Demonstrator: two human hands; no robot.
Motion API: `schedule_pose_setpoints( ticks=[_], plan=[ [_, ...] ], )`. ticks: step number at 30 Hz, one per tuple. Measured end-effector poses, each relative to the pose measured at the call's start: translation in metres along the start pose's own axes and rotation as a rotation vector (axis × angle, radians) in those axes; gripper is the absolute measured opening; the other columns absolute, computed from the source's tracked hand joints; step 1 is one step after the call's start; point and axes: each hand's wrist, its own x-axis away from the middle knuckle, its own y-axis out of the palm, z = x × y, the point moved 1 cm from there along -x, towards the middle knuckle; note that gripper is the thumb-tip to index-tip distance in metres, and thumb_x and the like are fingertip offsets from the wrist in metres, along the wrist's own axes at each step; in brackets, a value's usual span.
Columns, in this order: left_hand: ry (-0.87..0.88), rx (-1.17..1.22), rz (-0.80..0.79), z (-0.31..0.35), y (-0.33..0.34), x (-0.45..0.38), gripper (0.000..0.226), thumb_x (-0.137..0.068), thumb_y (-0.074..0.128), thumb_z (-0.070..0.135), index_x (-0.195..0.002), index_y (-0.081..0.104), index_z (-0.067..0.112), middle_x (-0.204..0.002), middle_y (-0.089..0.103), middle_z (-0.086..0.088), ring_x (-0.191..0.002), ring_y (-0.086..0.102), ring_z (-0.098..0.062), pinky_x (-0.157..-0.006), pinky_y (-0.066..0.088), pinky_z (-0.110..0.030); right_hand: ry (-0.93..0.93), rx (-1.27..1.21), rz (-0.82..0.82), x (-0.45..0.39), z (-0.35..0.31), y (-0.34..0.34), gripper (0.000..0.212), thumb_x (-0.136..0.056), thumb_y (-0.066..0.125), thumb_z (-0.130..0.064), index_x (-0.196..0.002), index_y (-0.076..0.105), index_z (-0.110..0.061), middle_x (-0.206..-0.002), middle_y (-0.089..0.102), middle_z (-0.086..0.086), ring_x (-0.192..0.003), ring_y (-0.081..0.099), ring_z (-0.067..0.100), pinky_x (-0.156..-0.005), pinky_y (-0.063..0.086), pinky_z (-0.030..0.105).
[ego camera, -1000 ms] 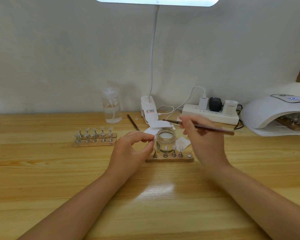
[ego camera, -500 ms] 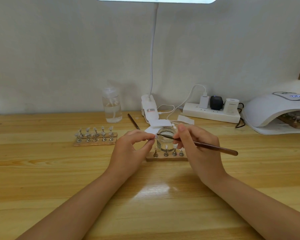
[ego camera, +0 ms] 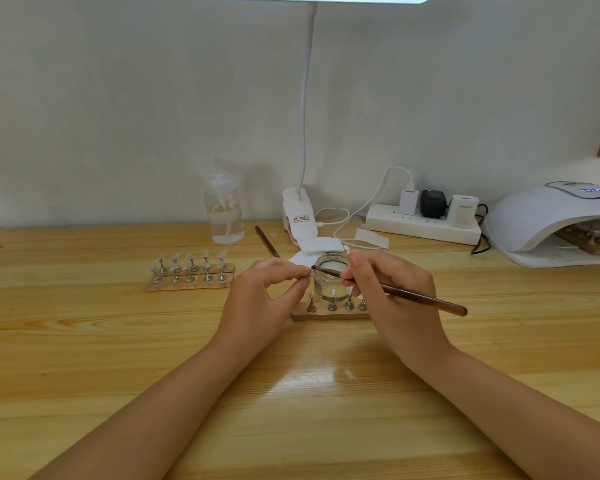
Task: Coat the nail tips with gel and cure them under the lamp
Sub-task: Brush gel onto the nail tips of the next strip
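My left hand (ego camera: 262, 299) pinches a small nail tip on its metal stand (ego camera: 303, 276) between thumb and forefinger, lifted just left of the glass gel jar (ego camera: 330, 282). My right hand (ego camera: 390, 296) holds a brown brush (ego camera: 426, 300) like a pen, and its dark tip meets the nail tip beside the jar's rim. In front of the jar lies a wooden holder strip (ego camera: 329, 313) with several metal stands. A second wooden holder (ego camera: 190, 277) with several nail tips sits to the left. The white curing lamp (ego camera: 548, 223) stands at far right with a holder inside.
A clear pump bottle (ego camera: 224, 216), a clip desk lamp base (ego camera: 298, 216) and a white power strip (ego camera: 423, 225) with plugs line the back wall. A spare brush (ego camera: 267, 241) and white pads (ego camera: 317, 245) lie behind the jar. The wooden table (ego camera: 118, 341) spreads out in front.
My right hand came down and left from behind the jar, bringing the brush tip onto the nail tip. My left hand has kept pinching the nail tip in about the same place.
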Motion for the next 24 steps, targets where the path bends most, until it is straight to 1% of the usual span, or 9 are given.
schedule_pose_setpoints(
  ticks=[4, 8, 10, 12, 14, 17, 20, 24],
  plan=[
    [-0.003, 0.005, -0.002, -0.0004, -0.0003, 0.0003, 0.018, -0.079, 0.068, 0.007, -0.091, 0.071, 0.02, -0.086, 0.066, 0.008, -0.09, 0.06, -0.009, -0.083, 0.042, -0.01, 0.003, -0.007, 0.003, 0.0003, 0.0004, 0.0001, 0.023, -0.088, 0.051, -0.024, -0.07, 0.064, -0.019, -0.062, 0.059, -0.013, -0.061, 0.06, 0.005, -0.055, 0.046, 0.016],
    [-0.013, 0.011, -0.008, -0.001, -0.0003, 0.0006, 0.019, -0.079, 0.068, 0.008, -0.092, 0.07, 0.021, -0.088, 0.066, 0.007, -0.091, 0.06, -0.01, -0.084, 0.041, -0.009, 0.002, -0.013, 0.002, 0.0011, 0.0007, -0.0002, 0.024, -0.088, 0.05, -0.022, -0.069, 0.065, -0.017, -0.06, 0.06, -0.011, -0.058, 0.059, 0.006, -0.053, 0.047, 0.02],
    [-0.013, 0.01, -0.012, -0.0013, -0.0003, 0.0006, 0.019, -0.079, 0.068, 0.008, -0.093, 0.071, 0.021, -0.088, 0.066, 0.007, -0.091, 0.06, -0.009, -0.084, 0.041, -0.009, 0.002, -0.027, 0.004, 0.001, 0.0003, -0.0001, 0.024, -0.089, 0.051, -0.022, -0.068, 0.064, -0.02, -0.059, 0.059, -0.012, -0.057, 0.059, 0.002, -0.054, 0.047, 0.016],
    [-0.01, 0.008, -0.012, -0.0017, -0.0004, 0.0006, 0.019, -0.079, 0.068, 0.008, -0.092, 0.07, 0.022, -0.088, 0.066, 0.008, -0.091, 0.06, -0.009, -0.084, 0.041, -0.009, 0.002, -0.052, 0.002, 0.0014, 0.0002, -0.0004, 0.025, -0.09, 0.051, -0.022, -0.068, 0.063, -0.021, -0.059, 0.059, -0.014, -0.057, 0.059, -0.002, -0.056, 0.044, 0.011],
    [-0.008, 0.01, -0.008, -0.0018, -0.0005, 0.0005, 0.02, -0.079, 0.068, 0.008, -0.091, 0.07, 0.024, -0.087, 0.065, 0.01, -0.091, 0.06, -0.008, -0.083, 0.041, -0.007, 0.012, -0.071, -0.003, 0.0022, -0.0003, -0.0013, 0.027, -0.089, 0.049, -0.024, -0.067, 0.063, -0.022, -0.059, 0.059, -0.014, -0.057, 0.059, -0.004, -0.057, 0.044, 0.008],
    [-0.008, 0.01, -0.005, -0.0024, -0.0002, 0.0001, 0.019, -0.079, 0.068, 0.009, -0.09, 0.07, 0.024, -0.086, 0.065, 0.013, -0.09, 0.06, -0.008, -0.084, 0.042, -0.01, 0.062, -0.115, 0.013, 0.003, -0.0008, -0.0023, 0.03, -0.087, 0.047, -0.029, -0.063, 0.063, -0.021, -0.056, 0.06, -0.009, -0.055, 0.059, -0.001, -0.056, 0.044, 0.01],
    [-0.008, 0.023, 0.0, -0.0034, 0.0002, 0.0, 0.017, -0.078, 0.069, 0.009, -0.089, 0.071, 0.022, -0.085, 0.065, 0.013, -0.09, 0.061, -0.009, -0.085, 0.045, -0.017, 0.083, -0.113, 0.053, 0.0019, 0.0004, -0.0024, 0.033, -0.092, 0.049, -0.027, -0.062, 0.062, -0.023, -0.055, 0.061, -0.005, -0.056, 0.059, 0.003, -0.056, 0.045, 0.015],
    [-0.004, 0.029, -0.004, -0.0038, 0.0006, 0.0001, 0.017, -0.078, 0.069, 0.008, -0.09, 0.072, 0.019, -0.085, 0.066, 0.01, -0.089, 0.062, -0.01, -0.085, 0.046, -0.018, 0.084, -0.071, 0.038, 0.0005, 0.0005, -0.0005, 0.027, -0.089, 0.046, -0.028, -0.066, 0.06, -0.029, -0.058, 0.06, -0.012, -0.061, 0.06, 0.001, -0.06, 0.045, 0.013]
  ],
)
